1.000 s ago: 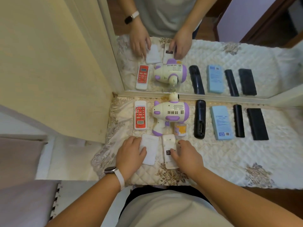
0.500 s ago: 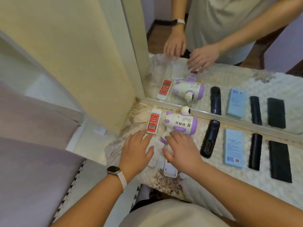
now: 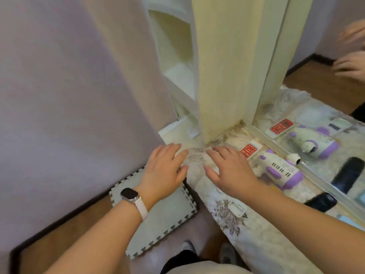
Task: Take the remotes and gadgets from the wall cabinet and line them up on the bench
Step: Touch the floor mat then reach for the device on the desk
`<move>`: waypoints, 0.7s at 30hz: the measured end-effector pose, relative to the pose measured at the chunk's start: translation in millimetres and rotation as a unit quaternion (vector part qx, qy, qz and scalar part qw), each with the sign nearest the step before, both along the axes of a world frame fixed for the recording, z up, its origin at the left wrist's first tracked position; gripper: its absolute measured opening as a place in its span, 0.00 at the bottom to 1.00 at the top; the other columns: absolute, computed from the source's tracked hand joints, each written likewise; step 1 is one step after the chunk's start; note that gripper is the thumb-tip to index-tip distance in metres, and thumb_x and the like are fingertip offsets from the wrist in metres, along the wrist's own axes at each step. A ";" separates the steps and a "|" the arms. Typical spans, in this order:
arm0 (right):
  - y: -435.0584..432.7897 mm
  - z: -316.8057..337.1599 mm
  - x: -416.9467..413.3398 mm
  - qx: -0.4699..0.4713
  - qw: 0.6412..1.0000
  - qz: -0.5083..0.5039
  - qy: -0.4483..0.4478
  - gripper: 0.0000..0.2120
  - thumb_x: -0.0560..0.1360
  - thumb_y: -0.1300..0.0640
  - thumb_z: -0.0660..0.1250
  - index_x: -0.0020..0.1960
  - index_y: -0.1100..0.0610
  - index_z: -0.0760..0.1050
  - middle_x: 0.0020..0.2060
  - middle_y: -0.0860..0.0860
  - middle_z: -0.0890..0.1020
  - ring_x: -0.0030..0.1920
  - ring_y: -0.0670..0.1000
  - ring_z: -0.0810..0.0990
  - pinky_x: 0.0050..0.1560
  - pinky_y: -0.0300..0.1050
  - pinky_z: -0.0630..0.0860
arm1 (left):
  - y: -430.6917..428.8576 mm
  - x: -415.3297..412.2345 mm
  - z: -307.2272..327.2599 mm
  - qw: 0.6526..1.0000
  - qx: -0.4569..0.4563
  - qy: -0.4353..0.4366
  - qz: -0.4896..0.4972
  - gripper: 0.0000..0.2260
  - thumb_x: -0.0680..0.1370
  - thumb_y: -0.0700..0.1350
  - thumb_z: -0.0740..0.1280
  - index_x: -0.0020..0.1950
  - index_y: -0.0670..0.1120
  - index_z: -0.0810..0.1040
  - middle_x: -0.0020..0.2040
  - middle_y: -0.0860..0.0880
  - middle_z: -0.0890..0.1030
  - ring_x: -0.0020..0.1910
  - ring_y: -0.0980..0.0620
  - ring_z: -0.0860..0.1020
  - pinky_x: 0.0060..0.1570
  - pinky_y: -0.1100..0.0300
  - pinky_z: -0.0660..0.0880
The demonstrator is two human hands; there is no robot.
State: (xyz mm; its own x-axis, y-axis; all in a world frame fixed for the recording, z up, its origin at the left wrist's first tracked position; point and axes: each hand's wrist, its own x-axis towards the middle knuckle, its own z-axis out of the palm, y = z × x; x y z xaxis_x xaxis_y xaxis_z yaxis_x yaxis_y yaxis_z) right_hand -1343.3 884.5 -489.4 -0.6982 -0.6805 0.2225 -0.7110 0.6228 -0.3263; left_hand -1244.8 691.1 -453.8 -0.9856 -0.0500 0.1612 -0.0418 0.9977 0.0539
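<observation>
Left hand (image 3: 165,171) and right hand (image 3: 231,171) spread flat, palms down, holding nothing. Red remote (image 3: 249,148) just beyond right fingertips; white remote (image 3: 237,209) below right wrist.

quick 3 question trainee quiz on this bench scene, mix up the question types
1. True or false: the left hand holds a remote.
2. The red-faced remote lies on which side of the purple and white toy gadget: A nearer the cabinet post, B nearer the black remote?
3. What is worn on the left wrist?

Key
1. False, both the left and the right hand are open and empty.
2. A.
3. A watch.
</observation>
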 end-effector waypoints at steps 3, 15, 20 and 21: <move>-36.8 17.9 16.9 -0.009 0.997 0.068 0.021 0.22 0.75 0.43 0.58 0.61 0.55 0.77 0.57 0.53 0.80 0.57 0.56 0.76 0.55 0.52 0.72 | -26.7 44.3 16.0 0.998 -0.015 0.040 0.051 0.18 0.77 0.51 0.60 0.64 0.46 0.76 0.63 0.44 0.77 0.64 0.43 0.74 0.65 0.44 0.66; -200.6 61.5 206.3 -0.044 0.949 0.300 0.087 0.21 0.74 0.44 0.61 0.60 0.56 0.77 0.57 0.54 0.80 0.58 0.58 0.77 0.54 0.52 0.73 | -111.7 308.7 39.6 0.950 -0.042 0.067 0.304 0.19 0.77 0.53 0.62 0.65 0.47 0.76 0.66 0.45 0.76 0.66 0.45 0.73 0.68 0.45 0.65; -259.5 69.7 327.1 -0.045 0.917 0.383 0.097 0.22 0.74 0.43 0.60 0.60 0.56 0.78 0.57 0.54 0.80 0.57 0.58 0.78 0.54 0.52 0.74 | -132.1 448.5 45.7 0.914 -0.040 0.078 0.395 0.19 0.78 0.53 0.61 0.67 0.48 0.75 0.68 0.46 0.75 0.68 0.46 0.71 0.69 0.46 0.62; -270.5 71.1 352.3 -0.044 0.910 0.401 0.100 0.23 0.74 0.43 0.59 0.60 0.56 0.77 0.57 0.54 0.80 0.58 0.59 0.78 0.54 0.52 0.75 | -135.2 475.5 46.3 0.906 -0.040 0.081 0.414 0.19 0.78 0.53 0.61 0.67 0.48 0.75 0.68 0.46 0.75 0.68 0.46 0.71 0.69 0.47 0.61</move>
